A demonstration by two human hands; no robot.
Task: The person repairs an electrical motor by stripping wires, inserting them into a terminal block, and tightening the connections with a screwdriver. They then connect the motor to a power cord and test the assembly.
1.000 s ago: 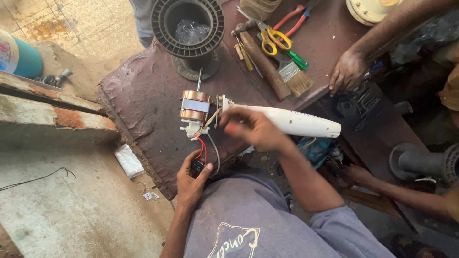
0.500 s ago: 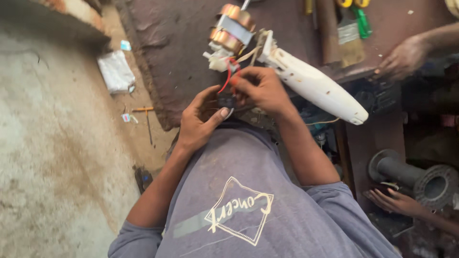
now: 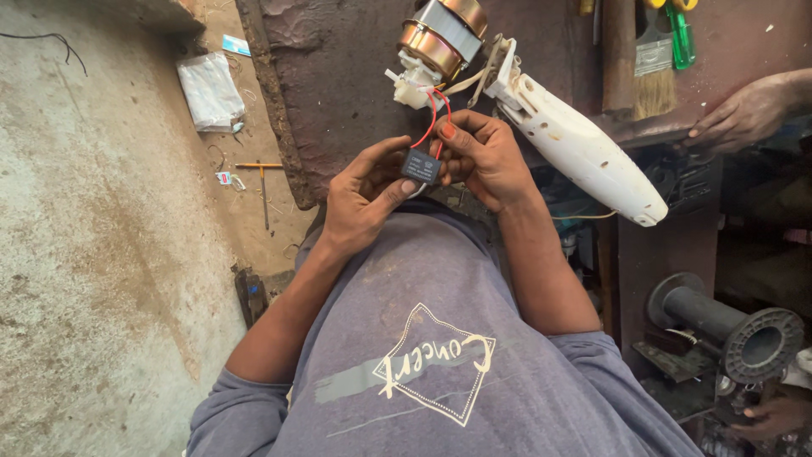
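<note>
A small black box-shaped capacitor (image 3: 420,165) is pinched between my left hand (image 3: 365,193) and my right hand (image 3: 482,156), just above my lap. Two red wires (image 3: 430,125) run from it up to a fan motor (image 3: 437,35) with copper windings that lies on the dark red worktable (image 3: 338,93). A white plastic fan housing (image 3: 584,152) is joined to the motor and slants down to the right, beside my right wrist.
Another person's hand (image 3: 740,110) rests on the table's right edge, with a paintbrush (image 3: 653,72) and green-handled pliers (image 3: 679,34) near it. A black flanged pipe part (image 3: 736,326) lies lower right; a second hand (image 3: 774,415) is below it. A white packet (image 3: 207,89) lies on the concrete floor.
The view has tilted down and closer. My left hand rose from below the table edge to meet the right, and both now hold the capacitor.
</note>
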